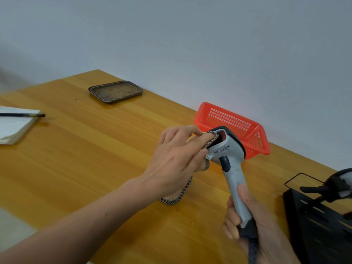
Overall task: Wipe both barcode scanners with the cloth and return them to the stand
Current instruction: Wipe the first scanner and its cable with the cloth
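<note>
Cloth (176,197) mostly hidden behind left hand (177,155); only a checkered edge below the wrist and a fold over the fingers (187,130) show. That fold covers part of the grey scanner (231,153) window. Lower handle buried in right hand (249,220), which is blurred and cut by the bottom edge; cable (253,248) runs out there too. Second scanner (341,184) at right edge: blurred, partly out of frame, seating on stand (314,231) cannot be told. Stand cropped right and bottom. Notepad (15,126) and pen (28,115) cropped left; any writing too small to read. Basket (228,119) near corner hidden behind the grey scanner's head.
</note>
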